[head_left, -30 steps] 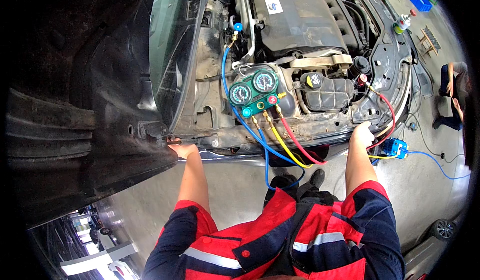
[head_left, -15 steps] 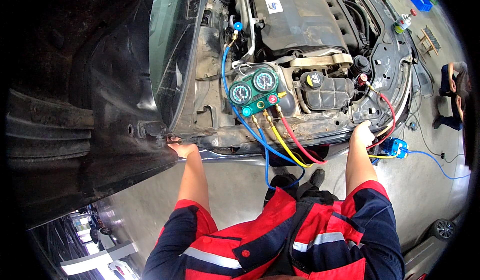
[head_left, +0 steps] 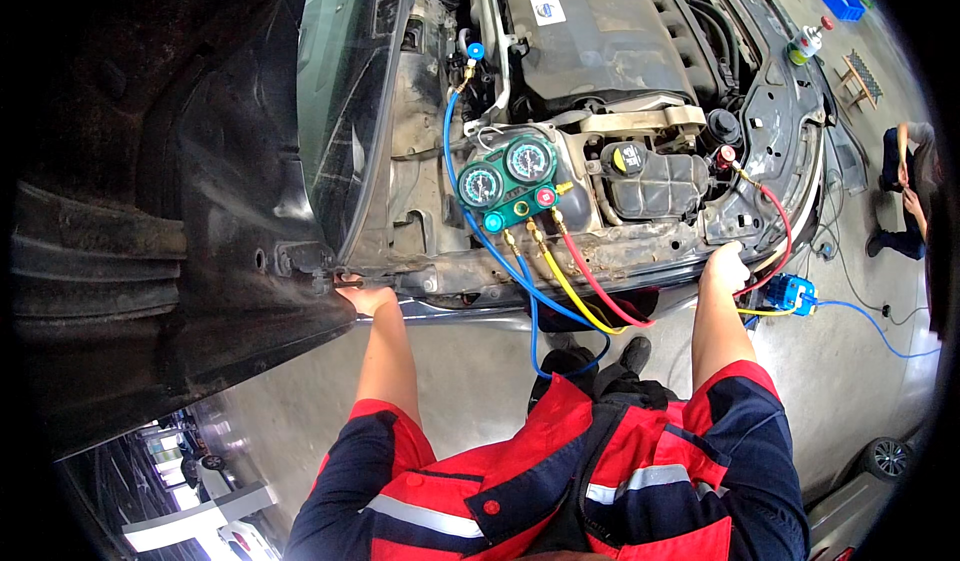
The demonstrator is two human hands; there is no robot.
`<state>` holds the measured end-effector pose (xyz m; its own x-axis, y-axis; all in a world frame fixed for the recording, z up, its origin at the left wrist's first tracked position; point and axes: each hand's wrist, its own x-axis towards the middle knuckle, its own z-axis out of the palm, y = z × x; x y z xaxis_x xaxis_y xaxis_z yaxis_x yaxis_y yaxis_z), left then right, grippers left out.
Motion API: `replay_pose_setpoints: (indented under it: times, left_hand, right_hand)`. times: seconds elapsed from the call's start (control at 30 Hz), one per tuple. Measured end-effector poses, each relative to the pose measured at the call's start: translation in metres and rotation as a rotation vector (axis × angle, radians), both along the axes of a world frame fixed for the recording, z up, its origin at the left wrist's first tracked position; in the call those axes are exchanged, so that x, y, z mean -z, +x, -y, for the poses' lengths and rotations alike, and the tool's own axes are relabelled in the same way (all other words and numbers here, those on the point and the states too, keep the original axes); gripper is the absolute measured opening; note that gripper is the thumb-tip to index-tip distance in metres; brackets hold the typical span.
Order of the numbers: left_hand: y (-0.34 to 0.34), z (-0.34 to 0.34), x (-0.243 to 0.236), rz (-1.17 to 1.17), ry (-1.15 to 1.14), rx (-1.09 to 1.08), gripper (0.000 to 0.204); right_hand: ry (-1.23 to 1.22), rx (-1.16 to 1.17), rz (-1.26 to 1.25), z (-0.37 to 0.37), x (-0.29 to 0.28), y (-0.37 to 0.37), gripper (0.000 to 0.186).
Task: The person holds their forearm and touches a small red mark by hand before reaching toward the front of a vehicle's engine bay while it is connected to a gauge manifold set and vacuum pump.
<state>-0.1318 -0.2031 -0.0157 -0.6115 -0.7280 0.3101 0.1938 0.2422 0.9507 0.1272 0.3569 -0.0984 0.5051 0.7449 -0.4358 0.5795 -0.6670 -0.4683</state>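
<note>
Head view gives us, at far left, the raised dark hood (head_left: 120,161) with its underside toward us, and the hinge (head_left: 305,259) at its lower corner. Beside the hood we see the windscreen (head_left: 345,71). Our left hand (head_left: 369,300) is at the hinge end of the fender edge (head_left: 675,274); its fingers are partly hidden, so we cannot tell whether it grips anything. Next comes a blue coupler (head_left: 475,52) in the engine bay, from which a blue hose (head_left: 449,141) runs down past the green gauge set (head_left: 512,189), loops over the fender edge and climbs back to a brass fitting. The gauge set lies tilted on the near side of the bay, two round dials up, with a yellow hose (head_left: 566,286) and a red hose (head_left: 590,279) also leaving its lower side. Behind it is the grey engine cover (head_left: 600,46); to its right, a black tank (head_left: 655,186). Our right hand (head_left: 726,269) rests on the fender edge with fingers seemingly bent, though we cannot tell if they clasp it. Above it, a red coupler (head_left: 724,159) carries a red line. Farther right, on the floor, we find a blue pump (head_left: 792,295), a small stool (head_left: 860,79) and another person (head_left: 905,236).
</note>
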Motion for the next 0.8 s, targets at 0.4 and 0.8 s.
replay_pose_setpoints:
  times: [0.4, 0.8]
  left_hand:
    - [0.011, -0.029, -0.021, 0.058, -0.158, -0.023, 0.03]
    - [0.001, -0.006, -0.001, 0.133, -0.266, -0.141, 0.034]
  right_hand:
    - [0.012, 0.021, 0.024, 0.0, -0.003, 0.0, 0.079]
    - [0.017, 0.013, 0.046, 0.001, -0.007, -0.001, 0.076]
